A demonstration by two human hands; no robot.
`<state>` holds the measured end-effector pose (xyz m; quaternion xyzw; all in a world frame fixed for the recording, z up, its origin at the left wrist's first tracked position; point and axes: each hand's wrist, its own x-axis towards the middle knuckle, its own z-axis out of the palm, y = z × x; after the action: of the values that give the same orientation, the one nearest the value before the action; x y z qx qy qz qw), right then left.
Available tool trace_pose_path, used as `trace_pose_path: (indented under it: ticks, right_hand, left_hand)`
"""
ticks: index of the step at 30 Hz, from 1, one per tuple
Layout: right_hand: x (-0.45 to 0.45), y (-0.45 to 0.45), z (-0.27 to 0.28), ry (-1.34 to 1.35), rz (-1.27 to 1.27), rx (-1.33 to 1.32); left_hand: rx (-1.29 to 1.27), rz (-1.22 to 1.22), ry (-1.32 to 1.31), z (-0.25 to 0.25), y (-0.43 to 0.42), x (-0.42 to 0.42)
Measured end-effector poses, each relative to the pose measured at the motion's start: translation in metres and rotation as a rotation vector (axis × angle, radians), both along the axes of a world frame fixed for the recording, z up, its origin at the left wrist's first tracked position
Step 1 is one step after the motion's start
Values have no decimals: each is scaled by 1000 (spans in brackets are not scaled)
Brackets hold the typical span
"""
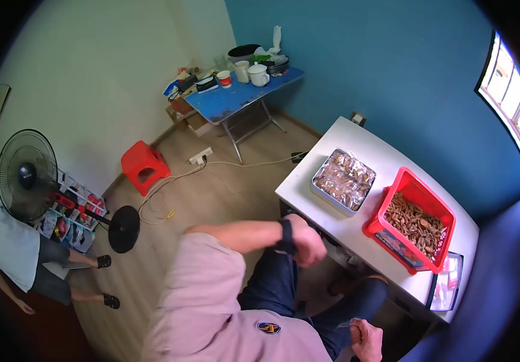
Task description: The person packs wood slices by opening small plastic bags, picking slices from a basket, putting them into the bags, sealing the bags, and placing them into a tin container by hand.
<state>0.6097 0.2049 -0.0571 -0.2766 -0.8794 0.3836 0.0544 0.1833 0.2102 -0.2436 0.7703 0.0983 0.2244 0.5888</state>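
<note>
My left hand, with a dark band on its wrist, hovers over my lap near the white table's edge. Its fingers are curled; whatever is in them, if anything, is hidden. Lower down, my right hand is closed, with a bit of clear plastic showing at its fingers. On the white table stands a metal tin full of clear-wrapped brown pieces. Beside it, a red plastic basket holds many loose brown, elongated pieces. Neither hand touches either container.
A flat dark-edged tray or packet lies at the table's near right corner. Leftward are a red stool, a power strip with cables, and a standing fan. Another person sits at far left. A cluttered blue table stands behind.
</note>
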Motion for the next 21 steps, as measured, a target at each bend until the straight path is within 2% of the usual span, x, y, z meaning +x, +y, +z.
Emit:
trace_pose_path:
  ticks: [1,2,3,4,6,7,9,10,13,14,16,18,21]
  right_hand:
    - [2,-4,2,0,8,29]
    - [5,-9,2,0,16,54]
    - [7,-12,-2,-2,11,59]
    - [8,-13,-11,56,1,92]
    - [14,-12,-24,114,-13,122]
    - [18,-10,-29,141,-10,138]
    - [23,-11,-27,114,-39,77]
    - [21,-10,-25,114,-45,69]
    - [17,1,-21,187,-10,114]
    - [11,6,-15,198,10,153]
    - [2,17,-4,298,57,240]
    - [-3,31,6,281,100,329]
    - [-11,53,16,291,142,365]
  left_hand:
    - [20,98,614,83,-2,44]
    - [162,110,424,64,0,66]
    - [241,31,419,51,8,90]
    - [265,-15,646,76,5,112]
    - [-4,92,653,111,-11,128]
    - [-2,87,655,111,-18,135]
    - [-11,266,836,108,-34,151]
    - [-17,257,837,115,-40,155]
    - [-90,486,562,138,-49,159]
    - [-137,486,512,150,-47,162]
    - [0,605,384,148,-39,171]
    - [94,687,264,154,-29,180]
    - [129,695,204,162,-8,185]
